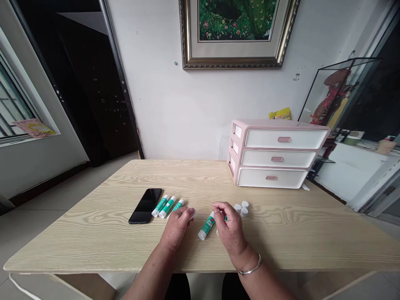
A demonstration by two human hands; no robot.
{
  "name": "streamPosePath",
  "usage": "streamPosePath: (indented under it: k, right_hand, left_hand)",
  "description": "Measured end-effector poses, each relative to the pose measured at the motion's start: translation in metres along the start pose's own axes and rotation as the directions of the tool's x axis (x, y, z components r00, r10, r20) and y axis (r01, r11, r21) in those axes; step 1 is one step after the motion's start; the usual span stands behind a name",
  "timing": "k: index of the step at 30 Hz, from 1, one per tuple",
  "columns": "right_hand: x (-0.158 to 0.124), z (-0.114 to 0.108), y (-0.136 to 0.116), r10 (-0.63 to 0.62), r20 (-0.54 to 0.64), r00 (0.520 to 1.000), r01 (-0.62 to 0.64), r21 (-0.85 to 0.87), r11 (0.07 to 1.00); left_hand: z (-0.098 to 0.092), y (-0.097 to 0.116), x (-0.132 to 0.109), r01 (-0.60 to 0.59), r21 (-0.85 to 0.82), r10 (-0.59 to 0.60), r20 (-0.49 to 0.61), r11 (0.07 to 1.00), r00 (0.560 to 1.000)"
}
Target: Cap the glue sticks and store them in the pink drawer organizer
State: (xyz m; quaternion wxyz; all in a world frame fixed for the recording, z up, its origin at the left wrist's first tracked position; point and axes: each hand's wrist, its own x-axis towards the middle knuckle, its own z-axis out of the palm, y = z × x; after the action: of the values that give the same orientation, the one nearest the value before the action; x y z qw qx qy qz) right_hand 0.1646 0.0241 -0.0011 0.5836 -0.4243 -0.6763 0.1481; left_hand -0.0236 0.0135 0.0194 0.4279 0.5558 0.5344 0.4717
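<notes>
Cylinders are the weak spot: nothing visible props the green-and-white plastic glue tube (pixel 206 226) lying on its side between the hands, so a brush of the right hand (pixel 229 225) might set it rolling over the pale wood-grain desk (pixel 109 241) towards the near edge. That hand has thumb and fingers drawn together beside the tube's far end; whether its grip has hold of anything, I cannot tell, as the fingers hide it. More green shows behind them, perhaps a second tube, which could be knocked unseen.

The left hand (pixel 178 223) is curled closed with a small white round piece (pixel 194 213) at the thumb; a loose grip there could let it slip. Its knuckles are close to the nearest of three similar green-and-white tubes (pixel 168 207), so a careless shift might push them into the flat black smartphone (pixel 145 206) just beside. Three short white plastic caps (pixel 244 212) sit just beyond the right hand, where a sweep of the fingers could scatter them.
</notes>
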Motion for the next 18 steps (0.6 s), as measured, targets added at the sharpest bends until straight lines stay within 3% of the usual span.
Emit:
streamPosePath:
  k: [6,10,13,18]
  right_hand:
    - [0.000,-0.002,0.001,0.003,-0.030,1.000,-0.003,-0.008,1.000]
    - [-0.001,-0.005,0.008,0.028,-0.064,0.998,-0.027,0.021,0.999]
    - [0.000,-0.013,0.022,0.071,-0.137,0.988,-0.067,0.032,0.997]
    - [0.008,-0.039,0.046,0.138,-0.296,0.945,-0.157,-0.040,0.987]
  left_hand:
    - [-0.001,-0.003,0.001,-0.025,0.053,0.026,-0.018,0.998,0.999]
    - [-0.002,-0.007,0.004,-0.030,0.118,0.043,-0.103,0.993,0.994]
    - [-0.001,-0.011,0.008,-0.034,0.253,0.076,-0.156,0.967,0.985]
    - [0.007,-0.011,0.009,-0.036,0.480,0.114,-0.133,0.877,0.985]
